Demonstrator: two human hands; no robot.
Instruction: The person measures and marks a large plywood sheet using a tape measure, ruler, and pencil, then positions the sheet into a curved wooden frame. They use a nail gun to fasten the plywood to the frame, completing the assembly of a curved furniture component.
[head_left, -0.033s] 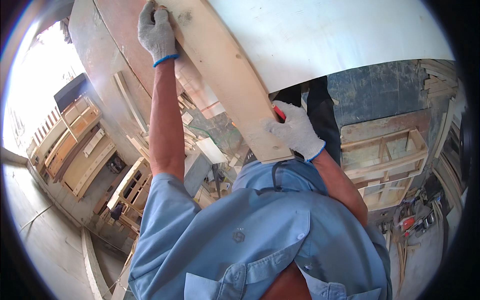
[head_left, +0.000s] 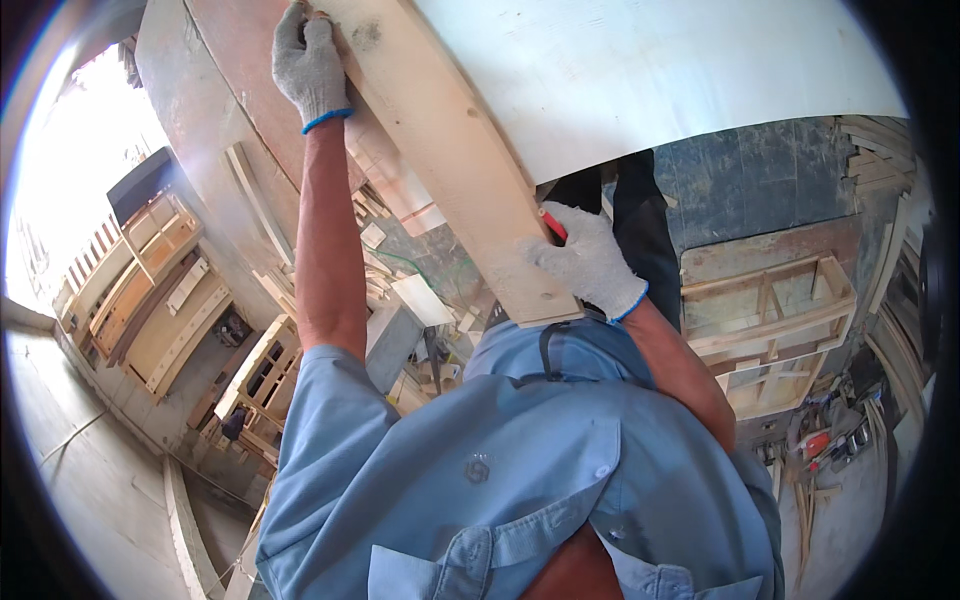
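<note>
A long pale wooden board (head_left: 440, 150) slants from the far left down to my waist, its near end against my blue shirt. At the far part of its left edge is my left hand (head_left: 308, 70), in a grey knit glove with a blue cuff, closed on that edge. Beside the near end my right hand (head_left: 590, 258), gloved the same way, grips the right edge with its fingers over the top face. A red pencil (head_left: 552, 224) sticks out between this hand's thumb and fingers. The fingertips of the left hand are partly hidden.
A large white sheet (head_left: 680, 70) spreads at the far right, behind the board. Slatted wooden frames (head_left: 265, 380) and stacked furniture parts (head_left: 150, 290) stand at left. On the right are a wooden frame (head_left: 770, 310) and a clutter of tools (head_left: 830, 440). Wood scraps litter the floor.
Both hands and the board have shifted very slightly to the left. The grip of each hand looks the same.
</note>
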